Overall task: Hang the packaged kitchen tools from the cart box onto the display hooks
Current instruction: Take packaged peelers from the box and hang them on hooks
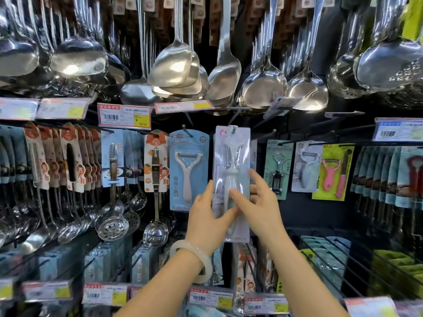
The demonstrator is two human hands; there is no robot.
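Clear pack: a see-through blister pack with a white peeler inside hangs upright in the middle of the display, its top hole on a hook.
Left hand: the left hand grips the pack's lower left edge, thumb on the front, fingers going behind; the grip is narrow, holding the pack.
Right hand: the right hand lies at the pack's lower right, thumb across the front and fingers spread loosely along the right edge; I cannot tell whether this grip pinches the pack or only touches it.
Bangle: a pale bangle sits on the left wrist, and a ring is on one left finger.
Blue pack: just left of the clear pack hangs a blue card with a cream Y-shaped peeler, on its own hook.
Right neighbours: a corkscrew pack, a white peeler pack and a yellow card with a pink peeler hang to the right, apart from the hands.
Top row: steel ladles and turners hang above.
Tags: price tags run under that row, and more along the lower rail.
Left side: slotted spoons hang below carded tools.
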